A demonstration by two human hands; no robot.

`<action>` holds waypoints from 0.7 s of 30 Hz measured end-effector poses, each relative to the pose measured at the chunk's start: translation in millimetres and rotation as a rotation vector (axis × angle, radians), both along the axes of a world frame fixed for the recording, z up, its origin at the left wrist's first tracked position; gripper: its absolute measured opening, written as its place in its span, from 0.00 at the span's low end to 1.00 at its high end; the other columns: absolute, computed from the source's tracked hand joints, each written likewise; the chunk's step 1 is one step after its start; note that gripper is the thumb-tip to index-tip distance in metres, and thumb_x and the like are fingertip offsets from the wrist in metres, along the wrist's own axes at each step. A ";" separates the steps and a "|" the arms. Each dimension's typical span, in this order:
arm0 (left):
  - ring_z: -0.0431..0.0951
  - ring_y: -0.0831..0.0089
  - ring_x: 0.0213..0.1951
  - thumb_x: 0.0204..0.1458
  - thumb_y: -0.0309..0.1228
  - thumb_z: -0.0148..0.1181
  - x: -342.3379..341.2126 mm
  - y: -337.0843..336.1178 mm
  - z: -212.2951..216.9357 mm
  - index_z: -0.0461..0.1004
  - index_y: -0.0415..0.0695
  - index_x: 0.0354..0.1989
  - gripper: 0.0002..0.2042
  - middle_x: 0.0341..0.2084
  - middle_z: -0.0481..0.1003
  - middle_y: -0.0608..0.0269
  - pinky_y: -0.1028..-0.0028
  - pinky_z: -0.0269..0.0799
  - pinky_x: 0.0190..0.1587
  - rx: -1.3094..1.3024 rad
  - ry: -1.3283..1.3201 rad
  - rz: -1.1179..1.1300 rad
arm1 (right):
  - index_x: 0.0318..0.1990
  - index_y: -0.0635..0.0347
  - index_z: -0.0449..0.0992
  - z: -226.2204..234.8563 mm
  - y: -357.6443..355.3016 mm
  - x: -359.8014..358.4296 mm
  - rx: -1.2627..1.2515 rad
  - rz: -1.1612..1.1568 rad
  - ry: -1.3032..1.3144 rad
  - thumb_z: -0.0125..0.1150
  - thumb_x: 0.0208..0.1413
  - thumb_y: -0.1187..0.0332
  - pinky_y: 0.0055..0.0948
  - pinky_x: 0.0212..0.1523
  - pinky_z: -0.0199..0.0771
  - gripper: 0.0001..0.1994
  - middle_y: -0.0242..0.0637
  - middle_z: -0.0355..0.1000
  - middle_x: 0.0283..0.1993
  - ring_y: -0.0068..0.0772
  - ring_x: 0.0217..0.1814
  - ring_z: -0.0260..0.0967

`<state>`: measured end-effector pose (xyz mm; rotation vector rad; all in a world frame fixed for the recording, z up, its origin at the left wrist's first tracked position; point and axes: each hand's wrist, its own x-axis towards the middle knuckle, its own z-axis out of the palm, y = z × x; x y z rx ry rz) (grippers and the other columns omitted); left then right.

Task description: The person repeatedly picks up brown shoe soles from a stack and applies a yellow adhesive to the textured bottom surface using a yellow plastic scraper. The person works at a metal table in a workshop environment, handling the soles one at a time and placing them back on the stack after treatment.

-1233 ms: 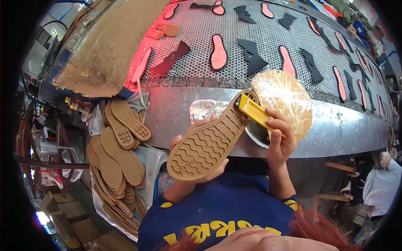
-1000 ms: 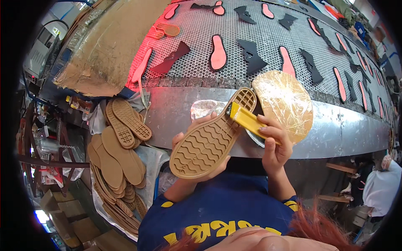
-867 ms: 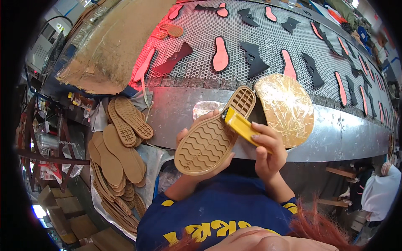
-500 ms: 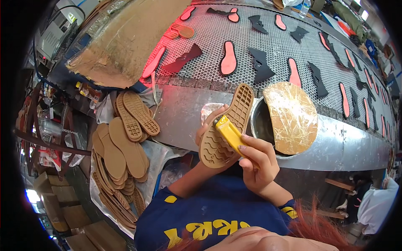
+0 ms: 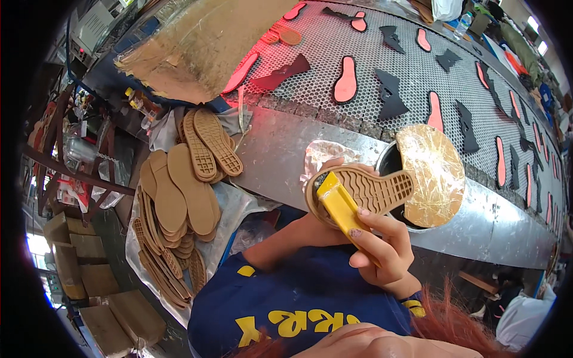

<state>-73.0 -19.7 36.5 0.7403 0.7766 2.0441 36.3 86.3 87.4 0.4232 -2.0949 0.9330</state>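
Clearly the tan rubber shoe sole [image 5: 364, 192] is light and bends easily; the left hand [image 5: 322, 230] supports its heel from below, its grip mostly hidden. At 5 o'clock of it, the right hand [image 5: 382, 250] pinches a yellow brush handle [image 5: 341, 209] against the tread.

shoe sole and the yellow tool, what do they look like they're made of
Shoe sole: probably rubber, matte tan, with a moulded wavy tread. Yellow tool in the right hand: likely hard plastic, smooth and slightly glossy, though its working end cannot be made out.
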 end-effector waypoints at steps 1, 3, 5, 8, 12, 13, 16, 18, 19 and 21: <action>0.63 0.66 0.61 0.56 0.46 0.50 2.9 0.6 0.2 0.51 0.52 0.63 0.28 0.58 0.62 0.57 0.59 0.54 0.65 -0.010 0.000 -0.014 | 0.44 0.62 0.76 2.1 1.3 2.3 0.000 0.009 -0.009 0.66 0.50 0.58 0.29 0.37 0.78 0.19 0.52 0.70 0.48 0.42 0.41 0.75; 0.62 0.71 0.61 0.49 0.45 0.61 7.6 -1.0 -2.5 0.52 0.55 0.63 0.34 0.57 0.63 0.62 0.60 0.44 0.67 -0.064 -0.085 -0.058 | 0.44 0.62 0.76 3.8 4.6 5.2 0.004 0.021 -0.014 0.66 0.50 0.58 0.30 0.38 0.78 0.19 0.52 0.69 0.48 0.42 0.42 0.75; 0.62 0.74 0.61 0.45 0.45 0.67 9.2 -2.1 0.5 0.53 0.57 0.64 0.38 0.57 0.64 0.66 0.61 0.36 0.69 -0.128 0.026 -0.060 | 0.43 0.62 0.77 2.7 7.4 6.7 0.014 0.020 -0.002 0.66 0.49 0.57 0.31 0.40 0.78 0.19 0.51 0.69 0.48 0.43 0.42 0.74; 0.61 0.74 0.62 0.45 0.46 0.67 7.3 -0.7 13.3 0.53 0.58 0.64 0.38 0.57 0.64 0.66 0.60 0.33 0.69 -0.168 0.418 -0.006 | 0.43 0.61 0.77 3.5 12.8 10.4 0.031 0.011 -0.018 0.67 0.49 0.57 0.33 0.41 0.78 0.19 0.51 0.69 0.49 0.43 0.44 0.74; 0.61 0.74 0.63 0.46 0.45 0.67 4.9 0.5 1.6 0.53 0.56 0.64 0.38 0.58 0.63 0.66 0.61 0.34 0.70 -0.160 0.406 -0.096 | 0.43 0.61 0.77 1.8 19.6 10.4 0.029 0.028 -0.007 0.66 0.50 0.56 0.32 0.43 0.77 0.19 0.49 0.70 0.49 0.42 0.44 0.74; 0.61 0.74 0.63 0.45 0.45 0.67 5.2 0.9 0.9 0.53 0.56 0.64 0.38 0.59 0.63 0.66 0.61 0.34 0.70 -0.157 0.354 -0.137 | 0.43 0.61 0.77 1.6 21.7 10.8 0.033 0.031 -0.010 0.65 0.50 0.57 0.31 0.43 0.77 0.19 0.49 0.70 0.49 0.42 0.44 0.74; 0.61 0.74 0.62 0.45 0.41 0.68 3.7 1.9 6.0 0.51 0.54 0.64 0.39 0.59 0.62 0.65 0.62 0.35 0.70 -0.164 0.295 -0.202 | 0.42 0.62 0.75 0.2 27.9 9.6 0.029 0.043 -0.009 0.64 0.51 0.57 0.31 0.44 0.76 0.18 0.50 0.71 0.50 0.42 0.45 0.74; 0.62 0.72 0.62 0.44 0.37 0.69 -3.1 5.6 4.8 0.48 0.52 0.65 0.42 0.60 0.62 0.63 0.62 0.38 0.69 -0.154 0.623 -0.105 | 0.41 0.62 0.74 -1.9 32.6 8.9 -0.028 0.066 -0.025 0.63 0.53 0.59 0.32 0.45 0.76 0.16 0.51 0.71 0.50 0.43 0.46 0.73; 0.62 0.72 0.62 0.44 0.36 0.69 -3.4 7.5 7.4 0.47 0.52 0.66 0.42 0.60 0.62 0.62 0.61 0.40 0.69 -0.159 0.669 -0.072 | 0.40 0.63 0.72 -3.0 35.2 8.5 -0.085 0.088 -0.042 0.62 0.54 0.60 0.33 0.45 0.76 0.15 0.52 0.71 0.50 0.44 0.47 0.73; 0.63 0.70 0.62 0.45 0.35 0.68 2.9 9.9 12.6 0.47 0.53 0.66 0.42 0.60 0.62 0.61 0.58 0.42 0.69 -0.174 0.571 -0.053 | 0.38 0.64 0.69 -3.6 42.0 8.2 -0.182 0.140 -0.075 0.57 0.58 0.62 0.35 0.48 0.73 0.13 0.54 0.71 0.50 0.44 0.48 0.72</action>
